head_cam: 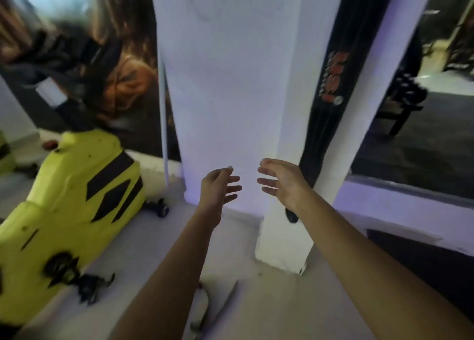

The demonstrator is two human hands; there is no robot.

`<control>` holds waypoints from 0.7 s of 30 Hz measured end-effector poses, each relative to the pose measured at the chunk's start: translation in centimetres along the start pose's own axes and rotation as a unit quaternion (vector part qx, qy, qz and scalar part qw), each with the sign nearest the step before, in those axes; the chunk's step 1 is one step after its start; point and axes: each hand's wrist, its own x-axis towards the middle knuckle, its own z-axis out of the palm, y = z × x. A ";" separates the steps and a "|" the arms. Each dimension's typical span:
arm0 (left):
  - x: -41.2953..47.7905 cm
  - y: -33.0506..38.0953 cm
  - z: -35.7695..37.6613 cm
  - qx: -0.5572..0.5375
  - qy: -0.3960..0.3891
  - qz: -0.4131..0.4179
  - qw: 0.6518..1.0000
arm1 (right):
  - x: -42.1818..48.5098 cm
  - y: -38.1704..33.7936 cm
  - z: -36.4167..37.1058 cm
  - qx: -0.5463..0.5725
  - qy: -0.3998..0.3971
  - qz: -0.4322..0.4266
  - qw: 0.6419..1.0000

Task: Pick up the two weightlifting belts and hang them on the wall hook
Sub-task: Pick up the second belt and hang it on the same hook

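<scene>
Left hand [218, 185] and right hand [279, 180], both empty with fingers spread, palms facing each other before a white pillar [230, 83]. A black belt [325, 103] hangs flat against the pillar's right side, just beyond the right hand. Yellow machine [77, 198] at left.

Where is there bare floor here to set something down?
The floor is bare between the yellow machine and the white pillar, ahead of the left hand and right hand. It is crowded at the machine's base and bottom centre, with blurred items.
</scene>
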 end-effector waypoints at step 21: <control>13.4 -38.6 -26.3 -0.037 0.212 -0.359 0.908 | 19.9 45.0 18.3 -0.155 -0.051 0.369 0.915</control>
